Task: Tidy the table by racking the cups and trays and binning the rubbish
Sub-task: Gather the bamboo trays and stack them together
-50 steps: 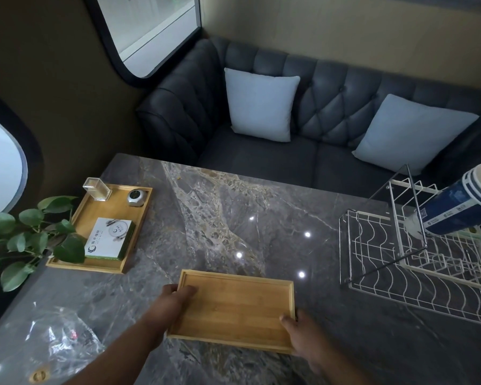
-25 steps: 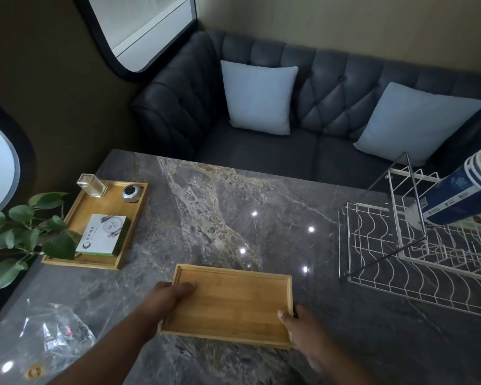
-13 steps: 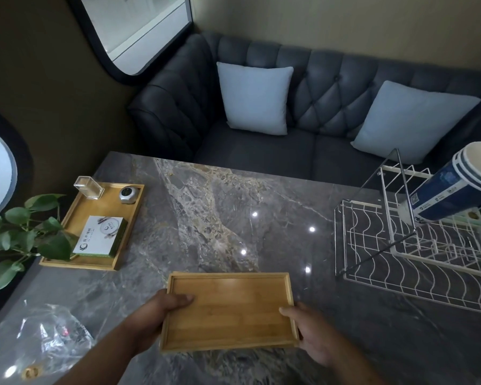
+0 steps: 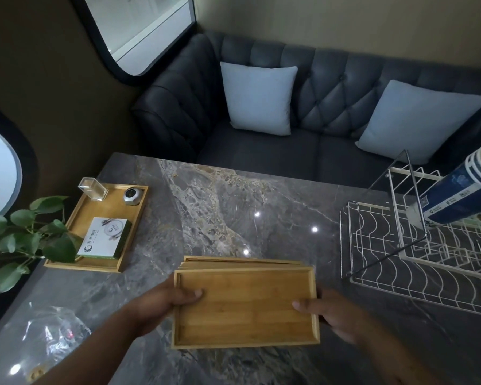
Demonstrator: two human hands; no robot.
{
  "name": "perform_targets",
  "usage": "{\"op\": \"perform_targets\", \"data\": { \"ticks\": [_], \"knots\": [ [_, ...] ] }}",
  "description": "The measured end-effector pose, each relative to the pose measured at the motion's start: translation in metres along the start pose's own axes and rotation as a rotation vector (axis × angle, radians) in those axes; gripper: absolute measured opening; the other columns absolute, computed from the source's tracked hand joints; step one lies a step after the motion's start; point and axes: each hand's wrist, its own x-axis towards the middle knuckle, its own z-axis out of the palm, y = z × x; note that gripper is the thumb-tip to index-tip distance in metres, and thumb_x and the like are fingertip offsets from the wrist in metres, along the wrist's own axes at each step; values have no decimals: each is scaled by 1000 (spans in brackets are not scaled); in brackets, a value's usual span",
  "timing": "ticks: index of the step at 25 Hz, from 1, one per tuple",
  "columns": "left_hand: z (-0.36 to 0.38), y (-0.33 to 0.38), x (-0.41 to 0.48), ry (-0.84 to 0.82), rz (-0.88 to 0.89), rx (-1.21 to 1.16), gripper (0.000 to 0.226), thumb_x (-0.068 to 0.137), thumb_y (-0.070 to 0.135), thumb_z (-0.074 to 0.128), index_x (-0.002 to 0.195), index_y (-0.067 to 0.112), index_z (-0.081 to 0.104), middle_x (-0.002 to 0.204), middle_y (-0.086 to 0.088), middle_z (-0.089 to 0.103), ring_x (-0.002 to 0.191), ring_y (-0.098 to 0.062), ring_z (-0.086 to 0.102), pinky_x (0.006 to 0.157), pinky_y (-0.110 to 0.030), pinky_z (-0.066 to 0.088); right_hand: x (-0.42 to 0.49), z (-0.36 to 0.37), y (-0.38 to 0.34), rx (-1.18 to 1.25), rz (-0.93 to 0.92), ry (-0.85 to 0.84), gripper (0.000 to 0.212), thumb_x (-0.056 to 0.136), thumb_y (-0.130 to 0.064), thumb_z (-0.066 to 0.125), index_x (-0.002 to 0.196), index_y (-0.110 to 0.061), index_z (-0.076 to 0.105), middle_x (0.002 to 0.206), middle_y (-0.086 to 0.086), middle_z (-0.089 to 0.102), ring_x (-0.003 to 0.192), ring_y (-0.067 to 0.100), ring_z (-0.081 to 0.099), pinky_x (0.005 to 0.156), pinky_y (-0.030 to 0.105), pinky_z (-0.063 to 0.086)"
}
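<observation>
A bamboo tray (image 4: pixel 245 309) is lifted off the grey marble table (image 4: pixel 233 207), near my body, with its far edge tipped up. My left hand (image 4: pixel 161 304) grips its left side, thumb inside the rim. My right hand (image 4: pixel 325 312) grips its right side the same way. More wooden edges (image 4: pixel 242 261) show just behind the tray's far rim; I cannot tell if they are separate trays. A white wire rack (image 4: pixel 417 262) stands at the right, with stacked blue paper cups (image 4: pixel 461 190) lying on its upper part. A crumpled clear plastic bag (image 4: pixel 53 332) lies at the near left.
A second bamboo tray (image 4: pixel 95 234) at the left holds a white and green box (image 4: pixel 103 237), a small round silver device (image 4: pixel 132 195) and a clear acrylic holder (image 4: pixel 92 188). A leafy plant (image 4: pixel 20 237) overhangs the left edge. A dark sofa (image 4: pixel 331 151) with two pale cushions sits behind the table.
Both hands have raised the tray from flat on the table and drawn it toward me, tilting it up. Wooden edges now show behind its far rim.
</observation>
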Motion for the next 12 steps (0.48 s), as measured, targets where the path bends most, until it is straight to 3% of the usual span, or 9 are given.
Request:
{"op": "perform_targets", "data": {
  "ticks": [3,6,8,10,12],
  "knots": [
    [-1,12,-2,-27,-22,218,95,63,32,97,142,33,44,136,-1,67,123,-18,65,97,-32,54,-5,-5,-6,-116,-101,-2,83,63,-19,91,137,-14,54,124,7,73,118,25,68,98,39,55],
    [4,16,-1,-28,31,415,94,71,26,93,143,35,35,134,2,61,123,-12,60,93,-26,55,-13,-7,1,-251,-126,83,90,67,-7,90,143,-19,44,127,5,71,122,25,64,107,50,49],
    [4,12,0,-7,127,562,96,73,29,92,146,35,28,133,6,60,123,-8,59,99,-32,55,-18,-6,8,-406,-138,122,93,69,-12,91,143,-30,39,124,-11,70,119,11,64,107,44,49],
    [5,7,-1,61,207,716,96,70,43,90,140,46,24,131,14,59,120,-3,59,97,-31,55,-22,-4,11,-543,-176,178,92,68,-22,92,140,-38,37,120,-27,66,111,-5,63,103,37,52],
    [9,2,-2,147,263,853,90,67,54,86,129,55,20,127,21,58,113,0,61,91,-27,56,-24,-1,12,-619,-196,258,94,66,-32,91,141,-39,35,118,-21,66,110,-3,63,101,38,53]
  ]
}}
